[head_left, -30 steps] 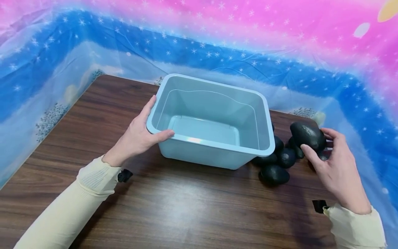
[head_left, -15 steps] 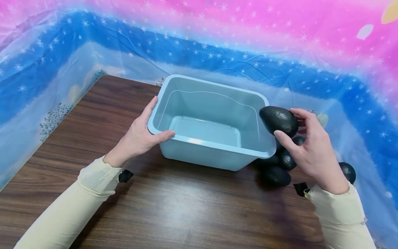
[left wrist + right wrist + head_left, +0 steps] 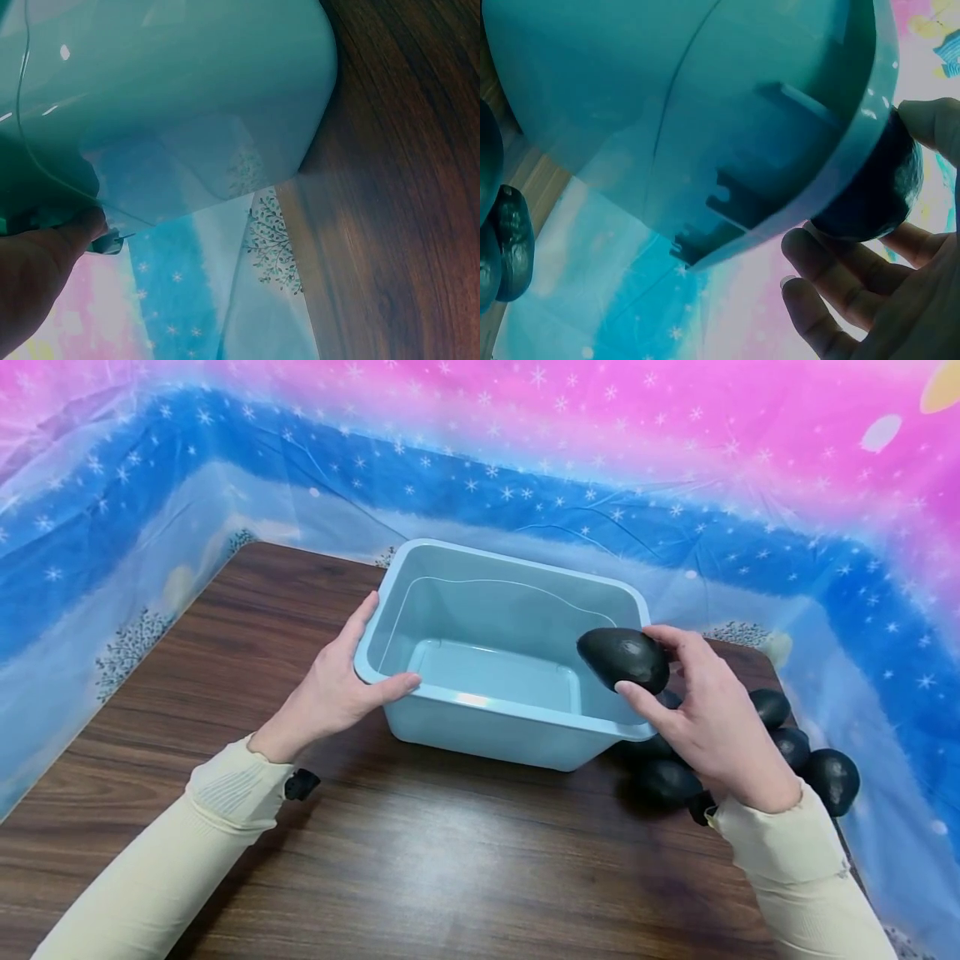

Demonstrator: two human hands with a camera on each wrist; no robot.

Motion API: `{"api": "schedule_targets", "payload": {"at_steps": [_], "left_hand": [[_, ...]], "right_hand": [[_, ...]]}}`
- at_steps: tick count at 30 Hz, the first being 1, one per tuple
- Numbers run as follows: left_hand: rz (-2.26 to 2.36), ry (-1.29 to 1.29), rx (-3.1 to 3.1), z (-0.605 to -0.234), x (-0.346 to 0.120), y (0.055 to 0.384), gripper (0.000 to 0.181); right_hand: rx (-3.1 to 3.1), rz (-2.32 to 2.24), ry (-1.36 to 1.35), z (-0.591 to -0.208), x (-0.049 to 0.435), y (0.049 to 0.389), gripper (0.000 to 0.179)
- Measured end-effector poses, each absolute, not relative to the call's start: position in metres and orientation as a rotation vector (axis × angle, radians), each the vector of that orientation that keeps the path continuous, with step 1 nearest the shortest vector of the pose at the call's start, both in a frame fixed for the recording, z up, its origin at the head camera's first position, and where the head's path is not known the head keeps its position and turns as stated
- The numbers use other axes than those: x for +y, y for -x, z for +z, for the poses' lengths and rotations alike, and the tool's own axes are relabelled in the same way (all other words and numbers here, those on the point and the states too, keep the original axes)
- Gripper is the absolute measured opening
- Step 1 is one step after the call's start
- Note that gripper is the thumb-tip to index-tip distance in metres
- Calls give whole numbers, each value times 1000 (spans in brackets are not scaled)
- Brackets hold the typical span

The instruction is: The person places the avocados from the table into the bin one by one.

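Observation:
A light blue plastic tub (image 3: 480,708) stands on the wooden table, its bare floor showing. My left hand (image 3: 330,685) grips the tub's near left corner, thumb over the front rim and fingers along the outer left side. In the left wrist view the thumb (image 3: 52,255) reaches under the tub's rim. My right hand (image 3: 712,718) holds a dark avocado (image 3: 624,658) between thumb and fingers over the tub's right end. The right wrist view shows this avocado (image 3: 877,184) just beyond the rim, partly hidden by it.
Several more avocados (image 3: 831,781) lie on the table right of the tub, some partly hidden behind my right hand and forearm. The brown table (image 3: 450,860) stretches in front. A patterned pink and blue cloth (image 3: 495,485) surrounds the table's back and sides.
My right hand has carried the avocado leftward from above the pile to over the tub's right end. More avocados show behind the right wrist. The left hand and tub have stayed put.

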State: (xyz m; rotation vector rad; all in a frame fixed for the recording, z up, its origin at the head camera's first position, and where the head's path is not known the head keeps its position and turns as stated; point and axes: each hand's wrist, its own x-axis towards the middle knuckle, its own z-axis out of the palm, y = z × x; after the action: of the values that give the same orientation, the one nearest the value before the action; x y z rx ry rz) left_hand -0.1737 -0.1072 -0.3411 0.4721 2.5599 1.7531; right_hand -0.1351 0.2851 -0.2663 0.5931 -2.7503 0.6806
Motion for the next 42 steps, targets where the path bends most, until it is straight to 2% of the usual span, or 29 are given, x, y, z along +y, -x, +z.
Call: {"api": "schedule_targets", "payload": {"at_steps": [42], "left_hand": [[1727,-473,2594,-346,-107,174,96]], "right_hand": [[-2769,476,-730,-289,272,148,63]]}}
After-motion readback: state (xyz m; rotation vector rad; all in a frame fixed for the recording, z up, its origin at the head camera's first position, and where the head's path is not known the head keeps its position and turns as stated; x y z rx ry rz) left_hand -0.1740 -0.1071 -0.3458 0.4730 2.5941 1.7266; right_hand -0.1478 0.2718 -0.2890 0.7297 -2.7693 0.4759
